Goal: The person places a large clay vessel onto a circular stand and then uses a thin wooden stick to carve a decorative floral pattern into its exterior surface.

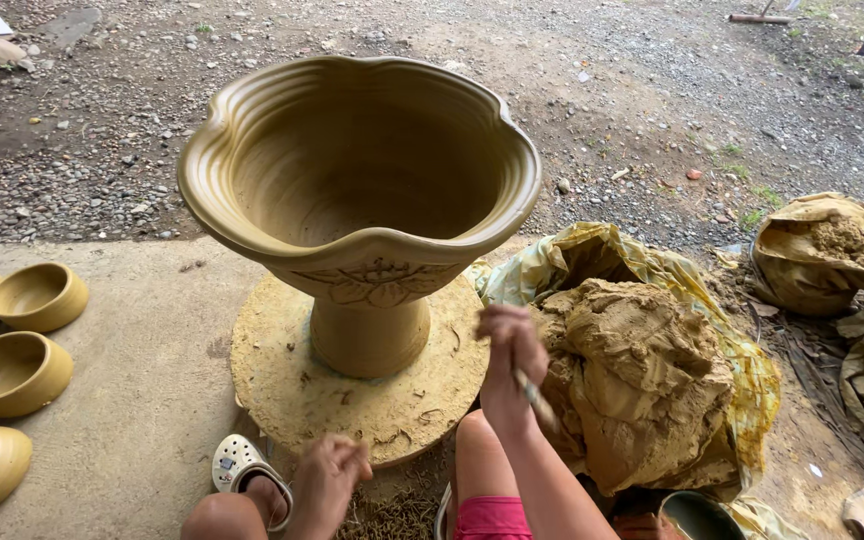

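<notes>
The single head-worn camera looks steeply down and forward from close above the large fluted ochre clay pedestal pot (pixel 359 190) toward gravel ground (pixel 652 90).

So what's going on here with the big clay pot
A person sits on the ground before a large unfired clay pedestal bowl with a wavy rim, standing on a round clay-caked disc. The right hand holds a thin stick-like tool near the bowl's stem. The left hand is low by the disc's edge. A heap of raw clay lies to the right, small bowls to the left.
</notes>
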